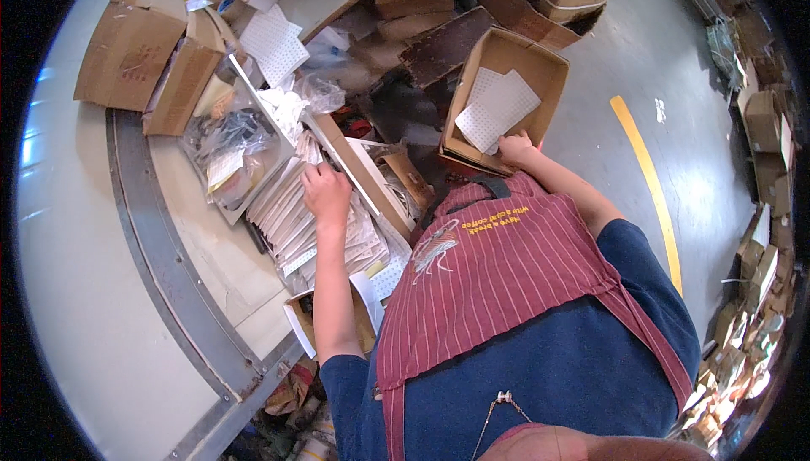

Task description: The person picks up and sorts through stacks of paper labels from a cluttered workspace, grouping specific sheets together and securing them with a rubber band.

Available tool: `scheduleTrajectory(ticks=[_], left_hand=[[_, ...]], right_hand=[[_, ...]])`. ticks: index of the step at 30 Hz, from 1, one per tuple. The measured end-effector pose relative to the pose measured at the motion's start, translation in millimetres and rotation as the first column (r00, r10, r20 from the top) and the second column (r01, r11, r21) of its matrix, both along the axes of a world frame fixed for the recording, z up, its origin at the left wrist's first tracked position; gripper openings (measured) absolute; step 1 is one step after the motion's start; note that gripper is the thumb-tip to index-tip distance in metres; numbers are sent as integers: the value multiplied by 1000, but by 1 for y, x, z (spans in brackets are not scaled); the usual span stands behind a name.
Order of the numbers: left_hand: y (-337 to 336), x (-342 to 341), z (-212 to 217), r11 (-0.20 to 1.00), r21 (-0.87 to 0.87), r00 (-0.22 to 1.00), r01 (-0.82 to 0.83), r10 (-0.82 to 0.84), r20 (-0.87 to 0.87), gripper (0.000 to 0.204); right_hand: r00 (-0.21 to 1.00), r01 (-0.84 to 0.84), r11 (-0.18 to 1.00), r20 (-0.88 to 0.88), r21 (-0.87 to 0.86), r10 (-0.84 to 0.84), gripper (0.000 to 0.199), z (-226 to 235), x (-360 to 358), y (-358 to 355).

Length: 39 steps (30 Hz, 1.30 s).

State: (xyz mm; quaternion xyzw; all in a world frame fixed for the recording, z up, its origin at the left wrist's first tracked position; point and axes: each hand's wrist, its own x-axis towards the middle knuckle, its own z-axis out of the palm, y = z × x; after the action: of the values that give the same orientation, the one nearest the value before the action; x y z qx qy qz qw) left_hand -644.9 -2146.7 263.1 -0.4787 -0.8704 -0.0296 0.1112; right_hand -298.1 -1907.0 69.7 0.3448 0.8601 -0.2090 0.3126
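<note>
White dotted sheets (506, 107) lie in the carton (547, 64), just far-left of our right hand (516, 150), the nearer one; long axis near-left to far-right. Our left hand (327, 194) is at the paper stack (287, 212); we can't tell either grip's closure.

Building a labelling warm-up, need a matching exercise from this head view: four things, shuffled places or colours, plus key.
Column one:
1. Left hand
2. Right hand
3. Floor line
4. Apron

Column two:
A. Yellow
B. At the open cardboard box holding white sheets
C. Dark red with pale stripes
D. At the stack of pale papers

Pairs: 1-D, 2-B, 3-A, 4-C
</note>
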Motion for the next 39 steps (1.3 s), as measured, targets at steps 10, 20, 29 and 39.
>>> scheduleTrajectory(ticks=[10, 20, 29, 39], left_hand=[[-6, -7, 10, 990, -140, 1000, 24, -24, 3, 16], [-37, 16, 16, 967, -115, 894, -225, 252, 371, 37], [-66, -8, 42, 915, -297, 860, -273, 370, 351, 36], [-99, -90, 30, 961, -253, 981, 114, -149, -126, 40]], right_hand=[[973, -131, 991, -191, 11, 130, 32, 29, -35, -13], [751, -255, 964, -643, -70, 152, 23, 99, -140, -15], [506, -323, 941, -859, -105, 78, 63, 194, -211, -39], [327, -362, 901, -873, 239, 363, 67, 237, -287, -62]])
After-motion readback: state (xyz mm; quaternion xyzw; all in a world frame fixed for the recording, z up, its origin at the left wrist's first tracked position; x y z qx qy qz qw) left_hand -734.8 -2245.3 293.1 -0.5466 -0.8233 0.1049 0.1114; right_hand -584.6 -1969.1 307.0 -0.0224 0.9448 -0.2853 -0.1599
